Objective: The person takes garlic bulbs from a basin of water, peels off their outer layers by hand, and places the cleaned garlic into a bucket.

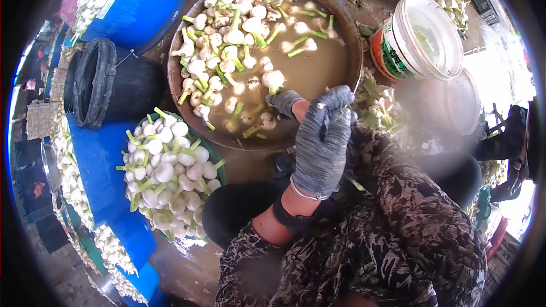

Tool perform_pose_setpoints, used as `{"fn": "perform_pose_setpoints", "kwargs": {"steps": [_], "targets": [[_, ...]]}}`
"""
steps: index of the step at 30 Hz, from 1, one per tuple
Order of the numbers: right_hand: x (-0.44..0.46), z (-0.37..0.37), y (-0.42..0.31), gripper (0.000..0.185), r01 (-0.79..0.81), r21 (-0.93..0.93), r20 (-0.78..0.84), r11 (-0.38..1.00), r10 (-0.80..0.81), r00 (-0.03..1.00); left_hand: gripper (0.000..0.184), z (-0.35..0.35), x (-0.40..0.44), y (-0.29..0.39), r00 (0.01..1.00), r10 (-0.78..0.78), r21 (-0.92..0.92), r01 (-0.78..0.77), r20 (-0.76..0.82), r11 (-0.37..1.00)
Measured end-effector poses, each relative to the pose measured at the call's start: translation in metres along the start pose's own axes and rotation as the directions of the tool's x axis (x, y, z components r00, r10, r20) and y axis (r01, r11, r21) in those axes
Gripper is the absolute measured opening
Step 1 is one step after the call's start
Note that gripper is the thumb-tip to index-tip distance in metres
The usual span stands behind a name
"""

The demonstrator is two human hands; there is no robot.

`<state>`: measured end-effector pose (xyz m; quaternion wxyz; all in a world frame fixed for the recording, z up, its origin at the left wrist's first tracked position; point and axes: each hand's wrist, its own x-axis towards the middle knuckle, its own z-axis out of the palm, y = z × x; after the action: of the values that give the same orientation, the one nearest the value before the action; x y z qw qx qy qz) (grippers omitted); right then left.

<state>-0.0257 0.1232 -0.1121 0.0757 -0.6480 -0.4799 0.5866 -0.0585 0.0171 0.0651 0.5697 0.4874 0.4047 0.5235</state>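
My left hand [324,142], in a grey glove, is raised over the near right rim of a round brown basin [174,59]. Its fingers are curled together, and what they hold, if anything, is too small to make out. Behind it, my right hand [286,102], also gloved, reaches leftward over the murky water. Its fingers look closed, partly hidden, close to the stem of a large garlic bulb [273,78]. Many garlic bulbs [234,35] with green stems fill the basin's left side. Cleaner white bulbs [165,171] are heaped in a green tub at the basin's lower left.
A white bucket [429,37] stands right of the basin, near loose peelings [375,102]. On the left are a black bucket [128,82] and blue tubs [139,8] with garlic. My patterned clothing [398,222] covers my lap. A dark crate [480,1] lies at the upper right.
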Motion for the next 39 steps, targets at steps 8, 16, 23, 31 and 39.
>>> {"fn": "perform_pose_setpoints", "kwargs": {"steps": [8, 16, 23, 31, 39], "targets": [[-0.066, -0.072, 0.071, 0.020, 0.706, 0.176, -0.357, 0.686, -0.625, 0.695, 0.039, -0.006, 0.009, -0.040, 0.789, -0.604, -0.611, 0.535, 0.114, 0.583], [-0.213, -0.139, 0.091, 0.037, 0.478, -0.487, -0.562, 0.731, -0.681, 0.469, 0.046, 0.053, -0.012, -0.048, 0.800, -0.481, -0.550, 0.597, 0.359, 0.583], [-0.260, -0.149, 0.112, 0.023, 0.611, -0.008, -0.737, 0.791, -0.418, 0.531, 0.041, 0.087, -0.017, -0.060, 0.895, -0.356, -0.320, 0.432, 0.270, 0.843], [-0.251, -0.145, 0.103, 0.011, 0.314, -0.371, -0.799, 0.874, -0.472, 0.372, 0.033, 0.097, -0.011, -0.077, 0.969, -0.209, 0.080, 0.200, 0.133, 0.977], [-0.250, -0.148, 0.102, 0.020, 0.511, -0.021, -0.746, 0.859, -0.354, 0.564, 0.045, 0.087, -0.012, -0.068, 0.953, -0.268, -0.191, 0.292, 0.141, 0.937]]}}
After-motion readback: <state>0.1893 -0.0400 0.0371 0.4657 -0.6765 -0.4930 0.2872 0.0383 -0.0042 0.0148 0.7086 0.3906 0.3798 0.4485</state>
